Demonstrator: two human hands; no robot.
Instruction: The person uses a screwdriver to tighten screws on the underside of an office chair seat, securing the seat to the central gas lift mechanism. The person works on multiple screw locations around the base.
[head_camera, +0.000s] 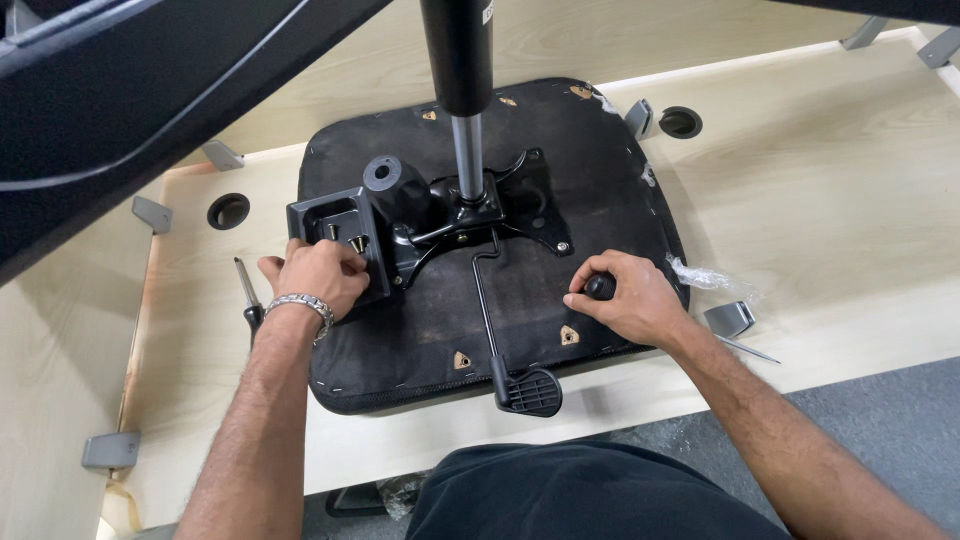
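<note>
Black bracket (338, 232) under left grip (318, 277)
</note>
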